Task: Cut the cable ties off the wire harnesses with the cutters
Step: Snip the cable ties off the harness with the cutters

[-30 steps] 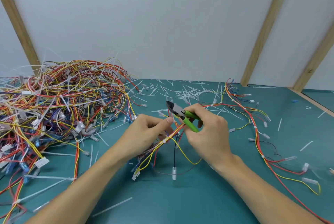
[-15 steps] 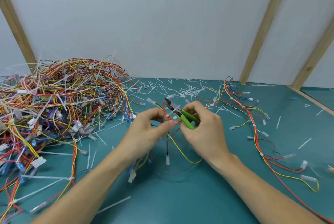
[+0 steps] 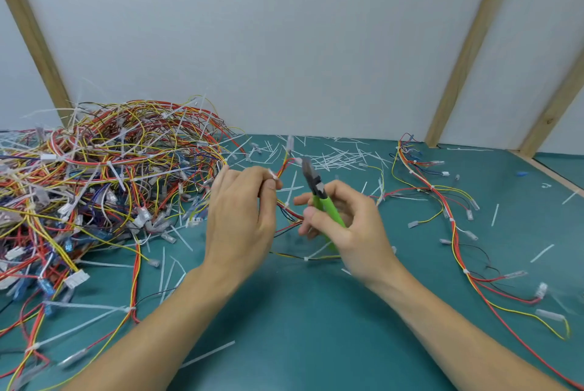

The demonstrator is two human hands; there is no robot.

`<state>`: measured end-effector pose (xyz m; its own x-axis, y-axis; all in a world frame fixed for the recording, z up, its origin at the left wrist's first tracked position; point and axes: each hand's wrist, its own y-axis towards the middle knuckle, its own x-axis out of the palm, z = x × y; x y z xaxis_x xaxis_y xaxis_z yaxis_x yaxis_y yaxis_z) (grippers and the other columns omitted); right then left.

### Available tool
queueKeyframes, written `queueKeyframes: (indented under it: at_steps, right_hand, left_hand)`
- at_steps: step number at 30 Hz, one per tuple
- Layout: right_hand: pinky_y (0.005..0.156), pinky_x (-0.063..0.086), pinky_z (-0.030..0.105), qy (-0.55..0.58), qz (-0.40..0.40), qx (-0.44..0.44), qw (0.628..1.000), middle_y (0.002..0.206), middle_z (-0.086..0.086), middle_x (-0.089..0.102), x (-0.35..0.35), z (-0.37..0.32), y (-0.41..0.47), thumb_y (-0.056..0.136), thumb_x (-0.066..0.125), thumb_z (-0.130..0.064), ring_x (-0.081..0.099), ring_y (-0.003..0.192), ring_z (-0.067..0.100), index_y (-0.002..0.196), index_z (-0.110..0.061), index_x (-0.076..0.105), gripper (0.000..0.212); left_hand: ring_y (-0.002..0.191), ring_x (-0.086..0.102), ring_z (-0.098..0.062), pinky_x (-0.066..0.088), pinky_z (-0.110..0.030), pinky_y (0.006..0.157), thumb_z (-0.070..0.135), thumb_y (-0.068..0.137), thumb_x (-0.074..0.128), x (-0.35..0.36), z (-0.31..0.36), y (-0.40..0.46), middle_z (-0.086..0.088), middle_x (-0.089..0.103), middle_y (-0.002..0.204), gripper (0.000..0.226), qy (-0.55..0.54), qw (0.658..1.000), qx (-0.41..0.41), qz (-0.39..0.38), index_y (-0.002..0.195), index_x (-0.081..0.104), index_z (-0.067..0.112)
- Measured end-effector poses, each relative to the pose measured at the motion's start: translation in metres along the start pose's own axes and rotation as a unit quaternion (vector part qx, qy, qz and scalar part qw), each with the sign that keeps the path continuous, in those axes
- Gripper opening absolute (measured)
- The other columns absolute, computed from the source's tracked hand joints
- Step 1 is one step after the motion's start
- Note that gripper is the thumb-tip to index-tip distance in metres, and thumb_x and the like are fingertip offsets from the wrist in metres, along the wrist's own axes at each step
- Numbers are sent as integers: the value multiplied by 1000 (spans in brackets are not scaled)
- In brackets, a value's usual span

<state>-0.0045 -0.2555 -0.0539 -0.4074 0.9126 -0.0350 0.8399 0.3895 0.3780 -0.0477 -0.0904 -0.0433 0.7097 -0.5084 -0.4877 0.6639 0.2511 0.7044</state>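
- A person's two bare forearms reach forward over a teal table [image 3: 300, 327], seen from a head-worn camera looking down.
- The left hand [image 3: 241, 217] is raised above the table with its back to the camera; its thumb and fingertips pinch a thin wire harness [image 3: 284, 166] of red and yellow wires at a small white cable tie [image 3: 272, 174].
- From that pinch the harness rises up and away to a blurred connector, and another stretch of it loops down between the two hands to the table.
- The right hand [image 3: 350, 226] grips the green handles of the cutters [image 3: 319, 198], fingers curled round them; the dark metal head points up and slightly left.
- The cutter tip is just beside the held wires, near the top of the harness; motion blur hides whether the blades touch anything or whether they are apart.
- A large tangled pile of harnesses [image 3: 104, 175], in red, yellow, blue and black with white ties sticking out, fills the left side of the table.
- Cut white tie scraps [image 3: 335, 157] lie scattered across the far middle of the table.
- More harnesses lie stretched out [image 3: 455, 232] along the right side, well apart from the pile.
- A pale wall with slanted wooden battens [image 3: 464, 52] stands behind the table.
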Motion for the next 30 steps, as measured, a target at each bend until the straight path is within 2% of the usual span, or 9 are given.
queueKeyframes:
  at_steps: [3,7,11,15,18,21,24,27,30]
  right_hand:
    - [67,58,33,-1,111,-28,993,83,21,69,-10,-5,6,86,72,-24,69,64,23,91,-3,62,24]
    - [65,56,34,-51,152,-81,984,78,12,67,-30,-14,11,89,70,-35,67,65,23,90,-11,62,24]
    - [65,55,31,-119,103,-98,983,80,-1,70,-28,-13,13,84,76,-27,64,66,16,90,-23,69,10]
    - [67,56,47,-190,-21,24,981,77,7,72,-23,-3,10,78,84,-33,66,65,27,82,-20,66,23]
    - [70,54,43,-174,-90,112,974,80,11,71,-24,1,9,83,86,-19,60,69,20,81,-15,61,26]
    - [58,51,25,-63,-80,140,985,69,4,62,-23,2,10,87,79,-4,54,59,16,81,-12,58,24]
    - [56,55,27,25,-10,181,983,70,6,69,-22,3,11,86,78,-1,56,52,15,83,-12,58,23]
    - [62,54,37,87,55,214,971,77,12,74,-22,5,13,87,76,-2,57,53,18,85,-15,57,23]
    - [59,57,33,159,88,210,961,83,12,74,-22,5,15,90,74,-3,58,53,15,87,-14,56,21]
  left_hand:
    - [81,50,-23,42,-46,86,23,98,51,1,-5,1,8,62,77,23,-4,1000,3,-28,84,68,18]
    - [90,49,-20,32,-54,107,30,94,53,2,-15,2,11,60,75,23,19,993,16,-115,80,70,27]
    - [100,46,-14,14,-58,118,33,93,54,5,-18,-3,13,56,83,22,1,973,64,-220,79,71,31]
    - [114,43,-14,18,-61,115,30,94,56,9,-20,-6,14,53,102,21,-30,969,91,-227,76,68,30]
    - [128,42,-19,19,-63,114,29,96,54,10,-22,-7,13,56,116,24,-29,974,80,-211,76,66,28]
    - [134,40,-19,17,-64,115,29,97,57,14,-20,-9,13,58,122,20,-23,981,64,-182,80,68,27]
    - [125,47,-20,31,-56,111,28,93,70,13,-15,-7,5,58,122,7,-14,994,72,-84,99,71,23]
    - [97,55,-15,42,-33,89,31,92,68,8,-11,-3,7,60,101,11,-31,994,95,33,97,70,21]
    - [76,57,-11,42,-26,72,36,93,64,9,-6,-7,13,65,81,18,-116,992,46,-32,87,72,21]
